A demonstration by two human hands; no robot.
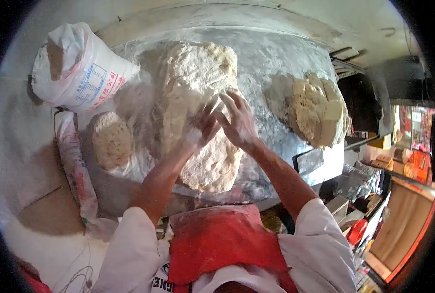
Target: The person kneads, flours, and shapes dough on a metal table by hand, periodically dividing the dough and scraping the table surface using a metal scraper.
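A long, thick slab of pale dough (207, 68) lies in front of me on the floured grey table (271, 53). Over its middle, my left hand (208, 122) and my right hand (238, 119) come together, fingertips close to each other and pointing away from me. Both look dusted with flour. The right fingers are stretched out and apart. The left fingers also look extended, though slightly blurred. Neither hand grips anything. Whether the palms press on the dough or hover just above it, I cannot tell.
An open white flour sack (93, 78) stands at the back left, near a smaller oval dough lump (112, 141). A rough dough mound (317, 112) sits on the right, with a dark-edged flat rectangular thing (309, 161) nearer me. Cluttered shelves (364, 195) lie beyond the right edge.
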